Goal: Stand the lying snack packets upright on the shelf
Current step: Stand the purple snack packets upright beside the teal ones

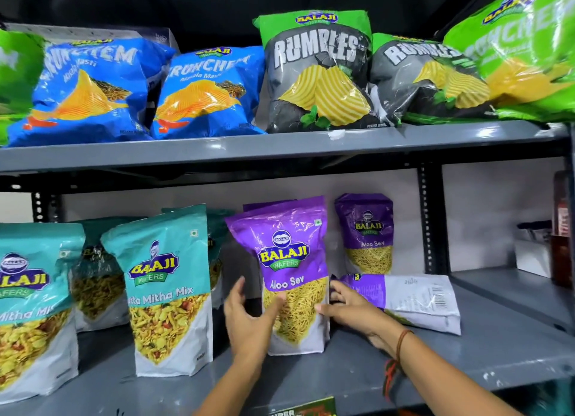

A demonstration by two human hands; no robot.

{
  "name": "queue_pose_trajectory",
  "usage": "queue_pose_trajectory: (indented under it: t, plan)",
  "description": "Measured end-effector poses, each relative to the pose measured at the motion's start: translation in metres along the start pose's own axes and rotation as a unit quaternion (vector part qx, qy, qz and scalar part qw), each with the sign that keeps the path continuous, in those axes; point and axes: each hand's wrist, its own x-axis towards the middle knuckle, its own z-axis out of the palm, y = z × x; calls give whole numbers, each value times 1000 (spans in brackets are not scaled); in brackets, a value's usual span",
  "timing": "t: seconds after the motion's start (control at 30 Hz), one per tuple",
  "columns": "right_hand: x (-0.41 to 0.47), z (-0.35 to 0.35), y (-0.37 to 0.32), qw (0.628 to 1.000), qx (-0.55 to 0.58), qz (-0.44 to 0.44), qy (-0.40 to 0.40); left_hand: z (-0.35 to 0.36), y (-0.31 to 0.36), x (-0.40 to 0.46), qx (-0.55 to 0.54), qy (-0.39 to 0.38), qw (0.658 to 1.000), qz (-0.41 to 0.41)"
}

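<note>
A purple Aloo Sev packet (289, 260) stands upright at the middle of the lower grey shelf (466, 362). My left hand (249, 319) cups its lower left edge, thumb on the front. My right hand (351, 310) presses its lower right edge, thumb on the front. Another purple Aloo Sev packet (413, 300) lies flat on its face just right of my right hand, its white back upward. A third purple packet (367, 232) stands upright behind it against the wall. One more purple packet peeks out behind the held one.
Teal Khatta Mitha Mix packets (168, 291) stand upright to the left, some in a back row. The upper shelf (280, 149) carries blue Crunchem bags (205, 92), grey Rumbles bags (317, 73) and green bags. A white box (532, 254) and a dark item sit at far right.
</note>
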Motion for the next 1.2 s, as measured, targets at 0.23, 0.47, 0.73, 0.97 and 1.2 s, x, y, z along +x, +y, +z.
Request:
queue_pose_trajectory:
  t: [0.23, 0.47, 0.73, 0.97, 1.2]
  plan:
    - [0, -54, -63, 981, -67, -98, 155, 86, 98, -56, -88, 21, 973, 211]
    - [23, -156, -75, 966, -210, -80, 132, 192, 90, -71, -155, -27, 984, -81]
    - [69, -228, -4, 940, -323, 96, -59, 235, 26, -66, -71, 90, 937, -331]
    - [96, -238, 35, 926, -204, 216, -235, 270, 7, -81, -219, 21, 904, -367]
    - [86, -244, 34, 930, -137, 208, -270, 274, 17, -80, -203, -1, 915, -347]
